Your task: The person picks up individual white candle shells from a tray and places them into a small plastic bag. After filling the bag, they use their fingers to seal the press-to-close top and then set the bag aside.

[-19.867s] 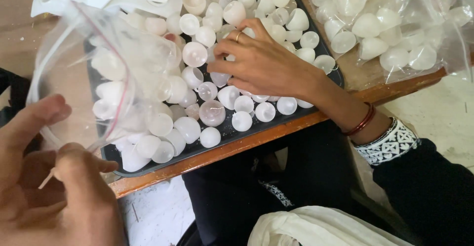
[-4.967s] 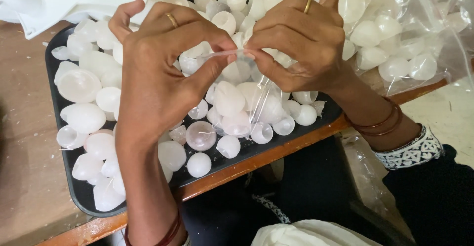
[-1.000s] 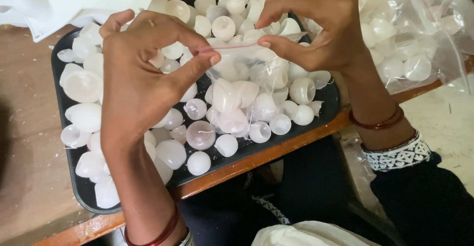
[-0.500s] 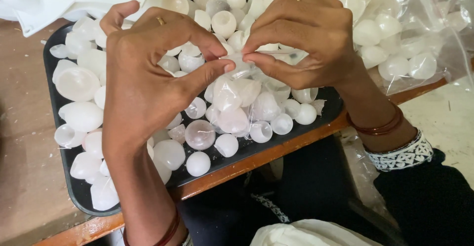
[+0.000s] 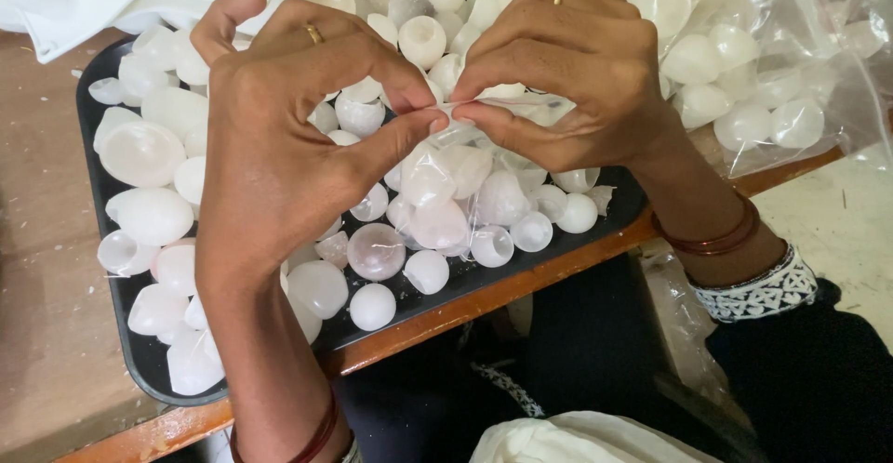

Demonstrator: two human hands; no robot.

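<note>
The left hand and the right hand meet over a black flat plastic tray. Both hands pinch the top edge of a small clear plastic bag full of white round plastic shells. The fingers of each hand are pressed together on that edge, thumb against pointer. The bag hangs just above the tray, touching the loose white and clear round shells lying in it. The tray sits on a brown wooden surface. A bigger clear bag of white shells lies at the right.
</note>
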